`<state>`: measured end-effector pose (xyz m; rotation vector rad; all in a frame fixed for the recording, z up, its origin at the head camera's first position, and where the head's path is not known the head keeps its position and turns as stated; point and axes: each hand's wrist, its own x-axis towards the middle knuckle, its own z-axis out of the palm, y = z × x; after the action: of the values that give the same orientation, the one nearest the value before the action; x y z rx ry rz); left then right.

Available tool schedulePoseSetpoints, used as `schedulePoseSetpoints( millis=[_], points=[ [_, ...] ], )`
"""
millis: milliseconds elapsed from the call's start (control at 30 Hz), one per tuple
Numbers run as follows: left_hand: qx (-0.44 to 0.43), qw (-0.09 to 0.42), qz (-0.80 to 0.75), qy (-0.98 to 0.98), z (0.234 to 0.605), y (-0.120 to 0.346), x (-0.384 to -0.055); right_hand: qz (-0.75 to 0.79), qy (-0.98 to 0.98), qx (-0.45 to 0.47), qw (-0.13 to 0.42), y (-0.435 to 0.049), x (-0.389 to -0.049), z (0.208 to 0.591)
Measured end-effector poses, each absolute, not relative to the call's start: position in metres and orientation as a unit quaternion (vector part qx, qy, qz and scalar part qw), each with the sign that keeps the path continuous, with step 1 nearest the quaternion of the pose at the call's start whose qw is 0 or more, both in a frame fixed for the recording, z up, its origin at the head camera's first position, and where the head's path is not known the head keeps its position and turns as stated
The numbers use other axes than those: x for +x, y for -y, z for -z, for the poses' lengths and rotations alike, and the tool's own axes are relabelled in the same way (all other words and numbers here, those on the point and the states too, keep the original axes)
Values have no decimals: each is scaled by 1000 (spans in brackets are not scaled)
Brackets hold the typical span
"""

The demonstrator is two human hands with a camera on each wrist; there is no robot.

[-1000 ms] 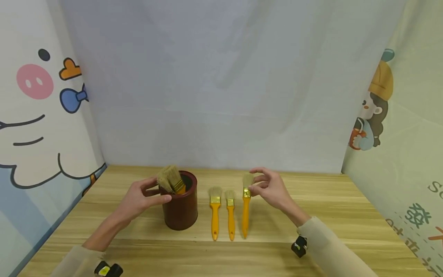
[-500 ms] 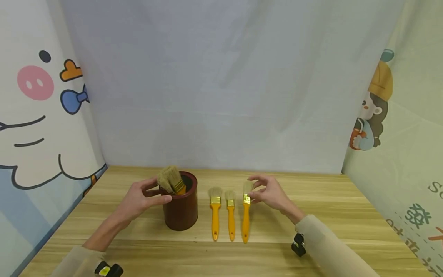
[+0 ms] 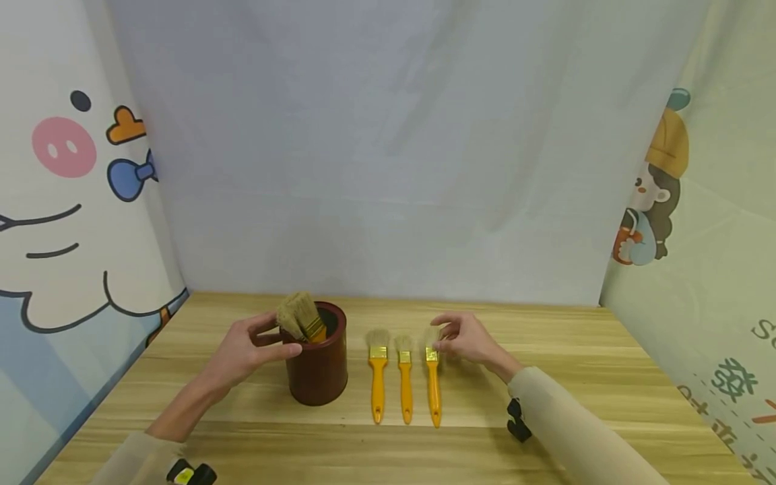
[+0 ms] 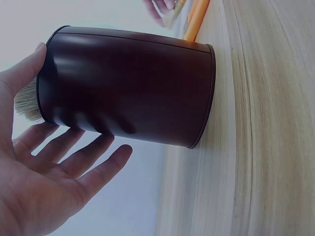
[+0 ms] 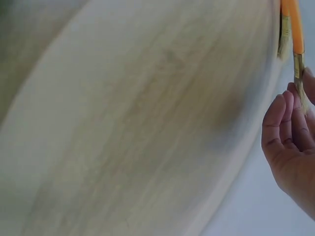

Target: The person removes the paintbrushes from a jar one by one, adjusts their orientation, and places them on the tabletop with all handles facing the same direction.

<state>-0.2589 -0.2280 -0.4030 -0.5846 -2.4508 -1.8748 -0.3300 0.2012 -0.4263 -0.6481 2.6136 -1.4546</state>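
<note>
A dark red-brown cylindrical pot [image 3: 317,377] stands upright at left centre. Flat bristle paintbrushes [image 3: 297,315] lean out of it, bristles up. My left hand [image 3: 245,353] holds the pot near its rim; in the left wrist view the thumb lies at the rim and the fingertips touch the side [image 4: 128,88]. To the right, a wide paintbrush [image 3: 378,380] and a narrow paintbrush [image 3: 405,384] lie side by side, handles toward me. Beside them, my right hand [image 3: 467,338] pinches the rightmost paintbrush [image 3: 433,387] at its bristle end, partly hiding the bristles.
Everything is on a light wood-grain table [image 3: 576,377]. A plain pale cloth [image 3: 388,168] hangs behind it. Printed cloths with cartoon figures stand at the left [image 3: 54,222] and right [image 3: 715,222] sides.
My right hand has drawn the rightmost paintbrush a little toward me, and its handle end has swung slightly right. The left hand and pot have stayed in place.
</note>
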Motion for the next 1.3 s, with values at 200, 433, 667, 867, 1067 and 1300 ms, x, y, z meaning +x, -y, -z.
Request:
schedulePoseSetpoints(
  millis=[200, 433, 667, 867, 1067, 1300],
  points=[
    [-181, -1, 597, 781, 403, 227, -258, 446, -871, -202, 47, -199, -333, 431],
    [-180, -3, 599, 780, 402, 226, -257, 416, -886, -201, 41, -196, -336, 437],
    [-185, 2, 601, 777, 402, 226, -257, 396, -895, -200, 34, -196, -337, 436],
    [-183, 4, 598, 780, 402, 227, -257, 389, -898, -205, 28, -195, -337, 436],
    [-177, 2, 594, 784, 402, 227, -257, 388, -898, -207, 29, -195, -337, 438],
    [-176, -1, 594, 785, 401, 227, -257, 386, -900, -199, 31, -196, -338, 438]
  ],
)
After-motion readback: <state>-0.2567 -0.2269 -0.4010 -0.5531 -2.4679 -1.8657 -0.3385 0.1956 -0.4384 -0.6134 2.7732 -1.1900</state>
